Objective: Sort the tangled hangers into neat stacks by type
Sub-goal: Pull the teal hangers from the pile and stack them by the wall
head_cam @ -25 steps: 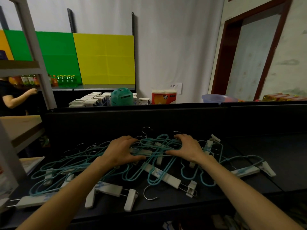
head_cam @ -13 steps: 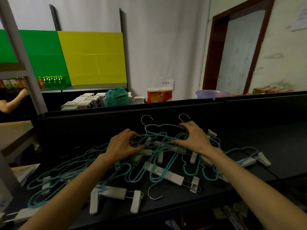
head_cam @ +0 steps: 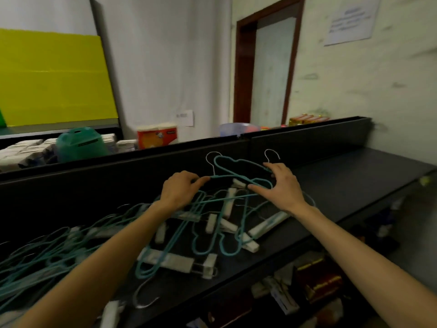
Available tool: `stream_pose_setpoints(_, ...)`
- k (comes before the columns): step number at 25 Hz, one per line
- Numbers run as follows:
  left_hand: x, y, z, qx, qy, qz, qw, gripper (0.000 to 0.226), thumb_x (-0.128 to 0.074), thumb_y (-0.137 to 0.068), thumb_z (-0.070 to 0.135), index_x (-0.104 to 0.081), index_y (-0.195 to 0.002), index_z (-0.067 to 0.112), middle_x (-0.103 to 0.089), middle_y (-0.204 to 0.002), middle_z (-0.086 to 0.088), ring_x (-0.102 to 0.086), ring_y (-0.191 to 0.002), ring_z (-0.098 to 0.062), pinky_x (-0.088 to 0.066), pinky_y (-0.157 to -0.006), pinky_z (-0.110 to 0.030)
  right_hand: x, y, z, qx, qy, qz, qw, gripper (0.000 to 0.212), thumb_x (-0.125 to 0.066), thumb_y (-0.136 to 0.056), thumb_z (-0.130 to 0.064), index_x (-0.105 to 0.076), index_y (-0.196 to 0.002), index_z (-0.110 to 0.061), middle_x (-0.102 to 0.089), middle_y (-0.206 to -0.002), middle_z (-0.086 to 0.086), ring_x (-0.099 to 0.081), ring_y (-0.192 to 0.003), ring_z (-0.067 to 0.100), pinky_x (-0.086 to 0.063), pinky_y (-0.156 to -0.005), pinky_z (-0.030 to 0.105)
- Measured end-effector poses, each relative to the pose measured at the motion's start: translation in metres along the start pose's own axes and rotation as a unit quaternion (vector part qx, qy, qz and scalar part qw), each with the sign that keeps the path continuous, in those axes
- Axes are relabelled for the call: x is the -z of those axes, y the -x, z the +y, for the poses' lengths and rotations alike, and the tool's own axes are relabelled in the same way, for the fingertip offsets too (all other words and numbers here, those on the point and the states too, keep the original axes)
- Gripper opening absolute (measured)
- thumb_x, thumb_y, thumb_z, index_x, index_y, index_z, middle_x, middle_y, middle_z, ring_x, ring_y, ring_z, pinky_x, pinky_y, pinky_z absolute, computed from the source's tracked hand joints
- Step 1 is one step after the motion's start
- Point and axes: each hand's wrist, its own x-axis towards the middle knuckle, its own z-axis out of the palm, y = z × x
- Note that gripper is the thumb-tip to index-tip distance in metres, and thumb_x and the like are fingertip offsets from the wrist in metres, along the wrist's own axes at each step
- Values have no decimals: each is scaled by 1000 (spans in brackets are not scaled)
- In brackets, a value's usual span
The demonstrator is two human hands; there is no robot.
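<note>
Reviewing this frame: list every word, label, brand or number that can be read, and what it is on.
None can be read.
Paper notice on the right wall: lines of print, too blurred.
Small white label on the back wall: marks, too small.
Orange-and-white package: printing, blurred.
Green container: dark band, illegible.
White clip hangers on the black counter: any print smeared.

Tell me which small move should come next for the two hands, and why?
Probably lift a little higher. Both the left hand and right hand grip teal hangers, yet lower loops hang among the white clip hangers.
</note>
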Motion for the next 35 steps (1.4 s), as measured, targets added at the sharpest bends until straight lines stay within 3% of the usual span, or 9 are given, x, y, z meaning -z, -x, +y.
stream_pose_setpoints(4,-91,-52,109,-18,54,-42,998,52,-50,-95,63,-74,-75,20,-64,-59,-1,-62,-55,-17,-48,-54,-33,70,11,128,-44,70,-8,997,95,-52,-72,-88,-50,-141,-23,-50,-132,-6,-51,-122,17,-47,-101,43)
stream_pose_setpoints(11,-270,-148,309,-44,136,-173,974,38,-52,-99,51,-76,-84,25,-56,-57,5,-49,-49,-8,-38,-51,-29,203,13,361,-119,184,-94,971,86,-68,-76,-70,-44,-146,-26,-48,-136,-1,-44,-130,23,-38,-106,42)
stream_pose_setpoints(15,-343,-191,391,-58,143,-182,971,31,-52,-100,47,-72,-84,30,-59,-60,3,-50,-52,-11,-39,-54,-33,244,-6,463,-167,145,-95,971,86,-76,-77,-56,-42,-148,-24,-46,-140,2,-43,-131,24,-37,-107,40)
stream_pose_setpoints(20,-421,-250,444,-26,140,-208,968,26,-55,-100,44,-76,-94,29,-73,-84,2,-67,-73,-15,-55,-69,-38,268,-56,578,-210,79,-58,973,89,-83,-74,-48,-42,-148,-23,-44,-145,2,-43,-134,24,-41,-107,41)
stream_pose_setpoints(22,-452,-285,459,-2,151,-198,969,28,-55,-100,43,-76,-91,27,-73,-84,2,-69,-78,-17,-58,-75,-41,269,-87,619,-182,93,-65,977,90,-84,-73,-47,-42,-149,-22,-44,-145,2,-44,-133,23,-40,-108,41)
stream_pose_setpoints(24,-485,-329,478,18,171,-188,967,27,-54,-102,37,-75,-92,24,-71,-82,0,-68,-76,-16,-55,-70,-37,269,-123,659,-133,121,-88,980,90,-83,-73,-47,-42,-149,-21,-46,-143,3,-45,-132,24,-39,-108,40)
stream_pose_setpoints(30,-564,-442,534,58,180,-224,956,28,-47,-102,9,-70,-118,9,-69,-91,0,-63,-78,-12,-51,-72,-27,280,-217,757,-64,132,-161,976,91,-81,-70,-53,-44,-147,-23,-49,-139,2,-47,-128,23,-41,-106,41)
stream_pose_setpoints(32,-575,-460,548,61,216,-240,944,26,-50,-103,14,-74,-110,10,-70,-92,-7,-62,-77,-14,-52,-72,-30,278,-236,778,-30,141,-195,970,91,-79,-71,-54,-42,-148,-23,-47,-140,0,-46,-128,20,-40,-107,38)
stream_pose_setpoints(35,-581,-475,564,129,288,-208,926,35,-50,-104,34,-75,-98,10,-72,-101,-15,-66,-88,-20,-53,-82,-36,262,-274,801,33,139,-242,960,93,-77,-69,-59,-42,-149,-24,-47,-138,-2,-46,-125,18,-40,-107,36)
